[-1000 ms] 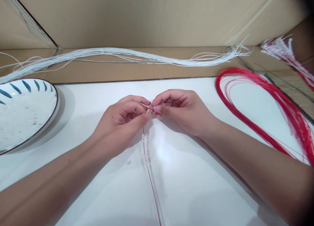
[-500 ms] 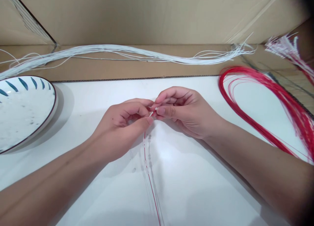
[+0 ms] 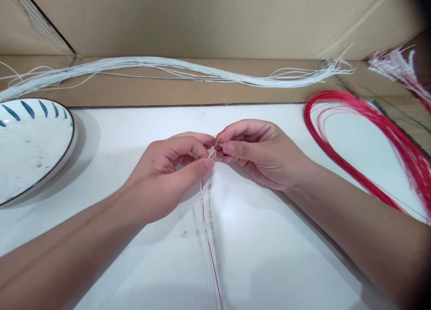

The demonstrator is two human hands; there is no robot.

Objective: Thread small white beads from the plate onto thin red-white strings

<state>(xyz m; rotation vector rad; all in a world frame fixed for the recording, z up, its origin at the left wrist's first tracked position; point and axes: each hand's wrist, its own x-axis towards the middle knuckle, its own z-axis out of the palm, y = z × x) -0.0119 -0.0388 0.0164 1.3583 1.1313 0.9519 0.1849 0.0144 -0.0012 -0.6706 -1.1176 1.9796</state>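
My left hand (image 3: 171, 175) pinches a thin red cord (image 3: 213, 258) between thumb and fingers, close to its upper end. Below the thumb the cord runs down towards the front edge of the view, with small clear pieces (image 3: 206, 229) along it. A short pale stretch shows between my two hands. My right hand (image 3: 259, 155) is closed, its thumb and fingertips pinching a tiny whitish piece (image 3: 221, 145) just right of the left fingertips. The fingers partly hide this piece, and its exact kind is too small to tell.
At the left stands a white plate (image 3: 71, 141) with blue-green leaf marks and small clear bits in it. A bundle of white cords (image 3: 188, 70) lies along the cardboard (image 3: 151, 92) at the back. Looped red cords (image 3: 311, 121) lie at the right, white-and-red strands (image 3: 393, 65) behind them.
Both hands and the cord sit slightly further right in the view, while the plate has shifted left. The right fingertips have drawn a little away from the left thumb, and both pinches hold.
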